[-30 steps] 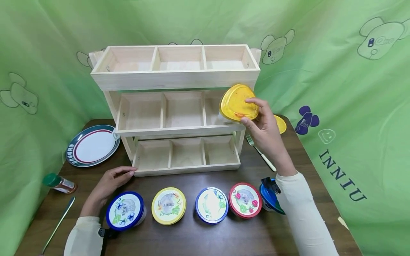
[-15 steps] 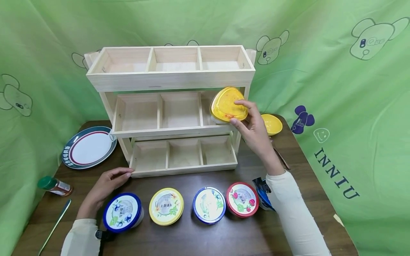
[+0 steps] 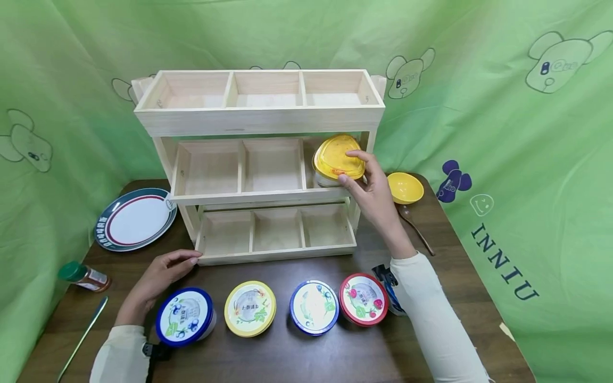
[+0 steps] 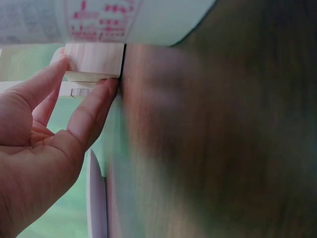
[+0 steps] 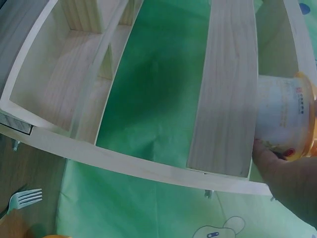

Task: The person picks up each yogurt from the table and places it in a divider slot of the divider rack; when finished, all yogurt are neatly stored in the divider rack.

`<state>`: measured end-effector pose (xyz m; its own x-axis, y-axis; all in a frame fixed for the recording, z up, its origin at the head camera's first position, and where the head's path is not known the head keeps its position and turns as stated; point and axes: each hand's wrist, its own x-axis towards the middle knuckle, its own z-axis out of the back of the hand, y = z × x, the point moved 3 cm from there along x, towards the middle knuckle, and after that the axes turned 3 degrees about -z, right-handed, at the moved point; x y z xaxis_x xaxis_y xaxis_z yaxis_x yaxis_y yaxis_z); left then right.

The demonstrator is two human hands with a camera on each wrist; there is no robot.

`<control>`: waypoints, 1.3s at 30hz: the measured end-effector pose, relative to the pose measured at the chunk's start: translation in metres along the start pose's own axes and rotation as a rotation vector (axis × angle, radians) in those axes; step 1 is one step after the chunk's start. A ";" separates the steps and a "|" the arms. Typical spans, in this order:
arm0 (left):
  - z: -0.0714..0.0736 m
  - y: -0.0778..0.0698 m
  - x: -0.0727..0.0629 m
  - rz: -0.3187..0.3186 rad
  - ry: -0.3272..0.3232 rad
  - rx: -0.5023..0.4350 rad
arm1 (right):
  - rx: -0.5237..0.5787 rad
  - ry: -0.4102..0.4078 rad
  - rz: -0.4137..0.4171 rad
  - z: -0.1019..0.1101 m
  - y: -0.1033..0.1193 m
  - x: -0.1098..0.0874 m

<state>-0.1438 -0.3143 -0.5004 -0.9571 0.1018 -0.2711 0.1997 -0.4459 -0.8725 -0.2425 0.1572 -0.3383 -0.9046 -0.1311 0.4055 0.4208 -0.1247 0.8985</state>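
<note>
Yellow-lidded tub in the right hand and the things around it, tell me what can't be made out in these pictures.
Head view: the yellow-lidded tub and right hand hide part of the middle tray's right compartment.
Head view: the right sleeve covers much of the blue-topped container.
Right wrist view: the right edge cuts off the tub's top; its small print is too blurred to read.
Left wrist view: the tabletop is blurred.

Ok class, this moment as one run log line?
right hand: holds yellow-lidded tub at middle tray, right compartment | left hand: touches bottom tray at left corner | red-lidded tub: on table
</note>
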 end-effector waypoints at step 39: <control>0.001 0.000 0.003 0.009 0.030 -0.016 | 0.032 -0.280 0.072 0.098 0.060 -0.058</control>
<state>-0.1467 -0.3146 -0.5006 -0.9486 0.1242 -0.2910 0.2121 -0.4327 -0.8762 -0.1709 0.2534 -0.2912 -0.8578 0.1383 0.4951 0.4864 -0.0931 0.8687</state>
